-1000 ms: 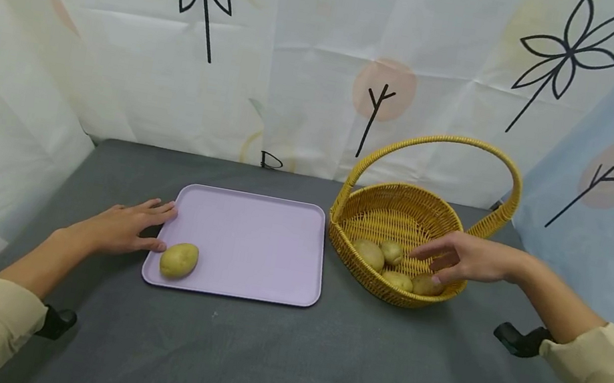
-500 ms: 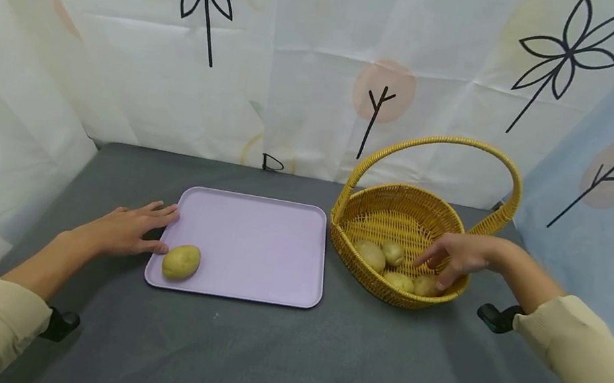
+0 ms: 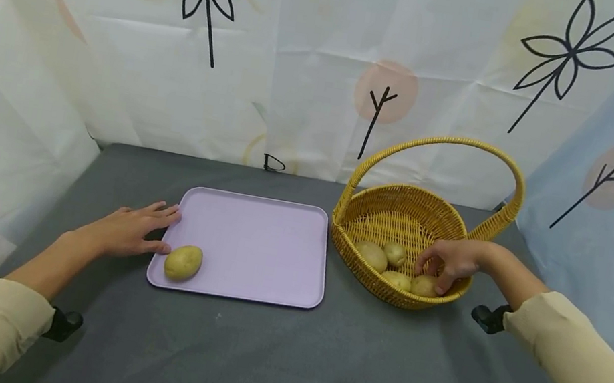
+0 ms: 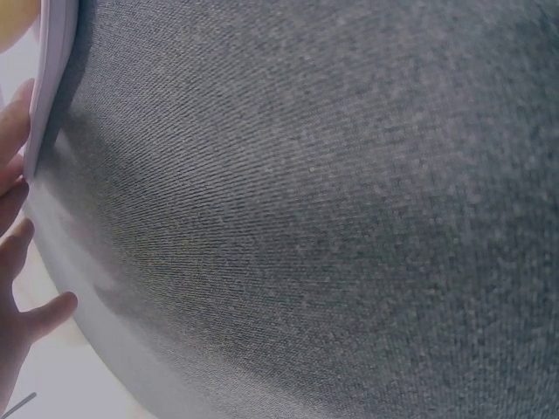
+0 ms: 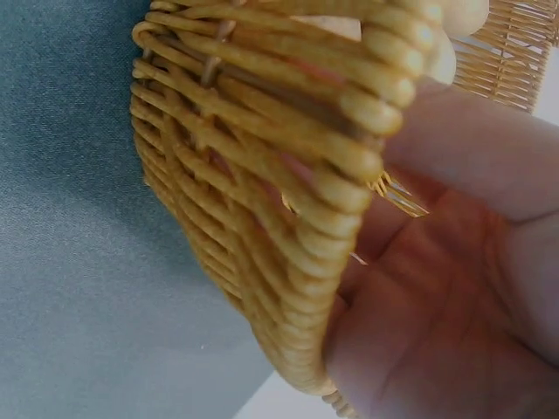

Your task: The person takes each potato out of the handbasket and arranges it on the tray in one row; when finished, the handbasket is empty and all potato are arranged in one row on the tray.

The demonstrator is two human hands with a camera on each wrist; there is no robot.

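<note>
In the head view my left hand [image 3: 128, 231] lies spread at the left edge of a lilac tray [image 3: 257, 248], fingertips and thumb at its rim. A yellow potato [image 3: 183, 263] sits in the tray's near left corner, just beside that thumb. On the right, my right hand [image 3: 453, 262] reaches into a yellow wicker basket [image 3: 406, 199]. Its thumb and curled fingers pinch a potato [image 3: 423, 285] near the basket's front wall. Other potatoes, such as a pale round one [image 3: 372, 255], lie to the left of it. In the right wrist view, the basket wall [image 5: 288, 227] hides the fingertips.
A tall arched handle [image 3: 443, 141] rises over the basket. Grey cloth [image 3: 254, 359] covers the table, and patterned white curtains [image 3: 313, 84] stand behind and at the sides. A dark wrist strap [image 3: 489, 319] shows at the right sleeve.
My right hand has lowered into the basket, and its fingers have closed in around the potato at the front right. The left hand keeps its place at the tray.
</note>
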